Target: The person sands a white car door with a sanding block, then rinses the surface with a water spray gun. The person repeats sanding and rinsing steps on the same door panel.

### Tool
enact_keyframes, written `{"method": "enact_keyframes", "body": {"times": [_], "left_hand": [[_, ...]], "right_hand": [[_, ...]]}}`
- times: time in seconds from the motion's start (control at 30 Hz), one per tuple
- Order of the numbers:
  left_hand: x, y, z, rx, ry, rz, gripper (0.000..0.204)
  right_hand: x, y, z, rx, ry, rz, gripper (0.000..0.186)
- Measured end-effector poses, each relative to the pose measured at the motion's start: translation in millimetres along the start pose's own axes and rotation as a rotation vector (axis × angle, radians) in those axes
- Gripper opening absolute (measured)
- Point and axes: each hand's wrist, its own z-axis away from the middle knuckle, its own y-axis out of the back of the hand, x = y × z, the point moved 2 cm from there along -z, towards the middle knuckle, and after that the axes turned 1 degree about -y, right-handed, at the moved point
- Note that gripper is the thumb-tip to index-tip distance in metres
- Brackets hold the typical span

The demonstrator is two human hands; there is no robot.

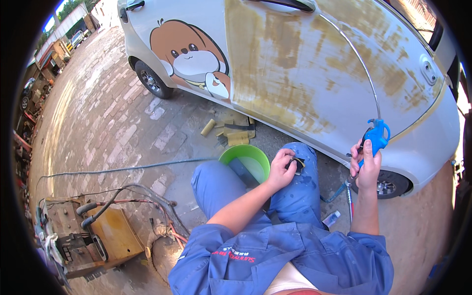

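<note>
My right hand is wrapped round a blue air blow gun with a long, thin, curved metal nozzle. That nozzle rises in front of the white car's door panel, which is streaked with yellow-brown filler. A hose hangs below the grip. Over my right knee, my left hand is closed on a folded piece of sandpaper, dark with a yellowish edge; the fingers partly cover it. Between my legs stands a green basin holding cloudy water and a dark flat piece.
Yellow and dark sandpaper pieces lie by the car's sill. A rusty machine with thick cables stands at the left. A blue hose crosses the brick paving. A clear bottle lies beside my right leg. The front wheel is close by.
</note>
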Motion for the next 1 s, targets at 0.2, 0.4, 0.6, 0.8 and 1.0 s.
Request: {"method": "enact_keyframes", "body": {"times": [0.2,0.4,0.6,0.8,1.0], "left_hand": [[1,0,-1,0.008,-0.023,-0.028,0.005],[0,-1,1,0.008,-0.004,0.001,0.007],[0,0,0,0.001,0.003,0.004,0.007],[3,2,-1,-0.011,0.032,0.02,0.006],[5,2,-2,0.002,-0.019,-0.007,0.005]], "right_hand": [[4,0,0,-0.004,-0.018,-0.004,0.038],[7,-7,0,-0.022,-0.021,0.0,0.038],[8,-17,-4,-0.057,-0.041,0.017,0.039],[8,-28,-8,-0.087,-0.08,0.022,0.039],[8,-35,-15,-0.06,-0.026,0.021,0.038]]}}
